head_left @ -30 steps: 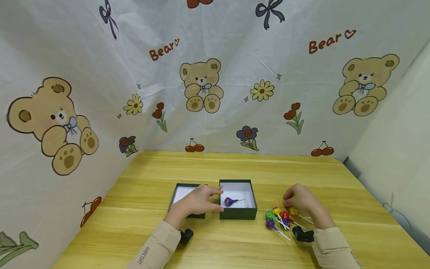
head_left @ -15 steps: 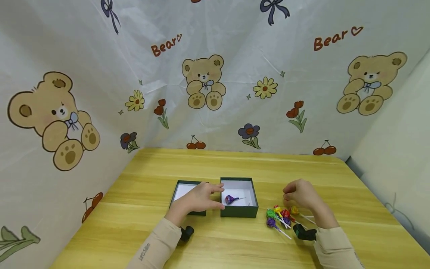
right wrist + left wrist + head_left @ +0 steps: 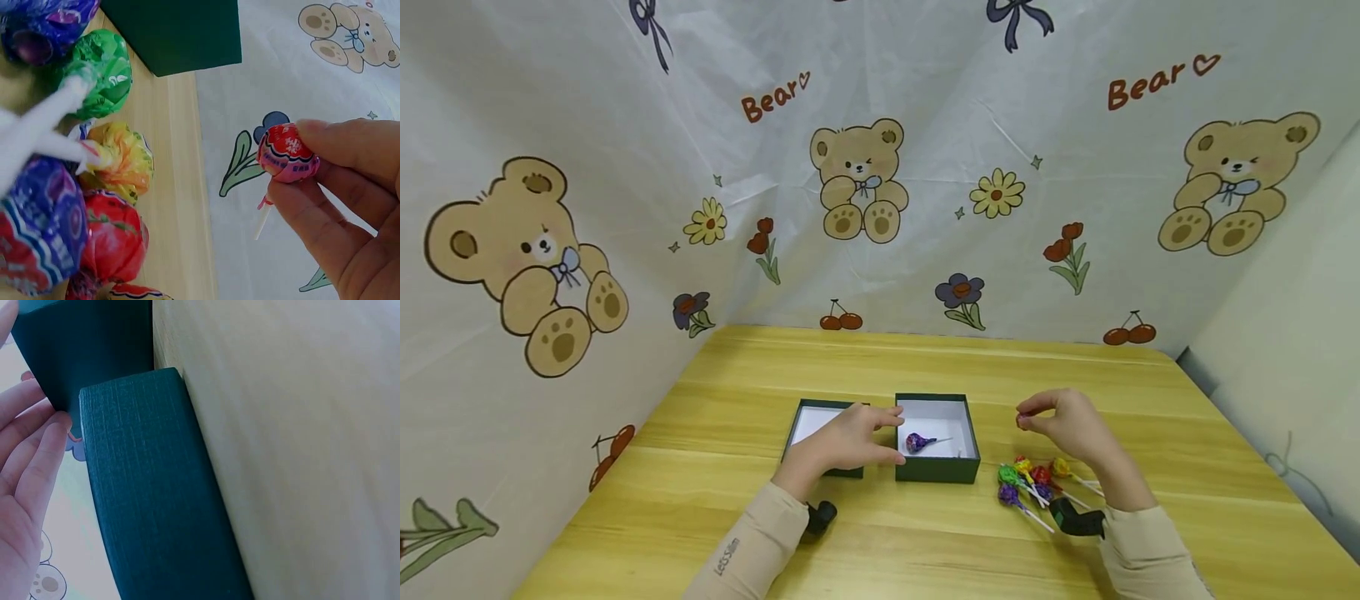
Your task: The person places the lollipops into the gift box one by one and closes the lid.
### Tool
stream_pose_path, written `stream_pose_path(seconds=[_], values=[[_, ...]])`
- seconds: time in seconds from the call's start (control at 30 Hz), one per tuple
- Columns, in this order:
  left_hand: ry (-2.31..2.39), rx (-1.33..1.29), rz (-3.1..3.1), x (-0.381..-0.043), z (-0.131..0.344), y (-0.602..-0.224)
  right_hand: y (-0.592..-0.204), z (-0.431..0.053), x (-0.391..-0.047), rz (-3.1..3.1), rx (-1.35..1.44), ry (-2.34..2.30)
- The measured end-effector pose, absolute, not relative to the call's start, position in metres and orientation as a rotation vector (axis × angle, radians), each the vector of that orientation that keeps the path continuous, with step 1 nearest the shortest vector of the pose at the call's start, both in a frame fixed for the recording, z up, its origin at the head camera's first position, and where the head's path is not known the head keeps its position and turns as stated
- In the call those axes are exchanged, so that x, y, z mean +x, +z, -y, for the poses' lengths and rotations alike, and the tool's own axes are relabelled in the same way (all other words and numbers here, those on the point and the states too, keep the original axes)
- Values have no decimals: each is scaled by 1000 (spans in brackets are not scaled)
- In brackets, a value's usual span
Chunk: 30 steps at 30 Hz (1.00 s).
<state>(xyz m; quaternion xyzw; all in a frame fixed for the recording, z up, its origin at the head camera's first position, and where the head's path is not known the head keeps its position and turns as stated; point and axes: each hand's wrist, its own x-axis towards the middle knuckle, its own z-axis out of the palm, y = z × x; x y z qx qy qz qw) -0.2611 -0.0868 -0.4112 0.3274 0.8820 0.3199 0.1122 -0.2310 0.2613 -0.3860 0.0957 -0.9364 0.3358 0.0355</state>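
Observation:
In the head view, my left hand [image 3: 853,437] rests against the left side of a green open box [image 3: 936,471]. Its thumb and fingers are spread and fairly straight, touching the box near its left edge. Inside lies a purple lollipop [image 3: 919,442], with a small white tip near the front wall. My right hand [image 3: 1071,429] pinches a red-and-pink wrapped lollipop [image 3: 289,153] by its candy head between thumb and fingers; its white stick points down in the right wrist view. Below that hand lies a pile of lollipops: green [image 3: 1008,474], yellow [image 3: 1061,467], red [image 3: 1041,475] and purple [image 3: 1009,495].
A second shallow green box part [image 3: 797,425], white inside, lies left of the box, partly hidden under my left hand. All of it stands on a wooden table [image 3: 925,542]. A bear-printed cloth [image 3: 917,167] hangs behind. Black camera mounts [image 3: 1078,520] sit at both wrists.
My right hand has risen from the lollipop pile and moved a little left, with the red lollipop now visible in its fingers. My left hand stays at the box. The head view tilts slightly.

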Motion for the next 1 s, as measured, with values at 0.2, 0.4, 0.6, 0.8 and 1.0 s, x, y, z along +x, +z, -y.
stream_pose_path(seconds=[0.2, 0.4, 0.6, 0.8, 1.0], values=[[945, 960, -2583, -260, 87, -409, -387, -256, -232, 2861, 332, 1050], [954, 964, -2581, -260, 87, -409, -386, -252, -231, 2850, 349, 1068], [949, 959, -2589, -259, 88, -409, -384, -248, -231, 2846, 373, 1070], [946, 952, -2596, -259, 89, -408, -380, -244, -232, 2803, 408, 1121], [927, 959, -2597, -259, 87, -408, -374, -242, -226, 2759, 396, 1163]])
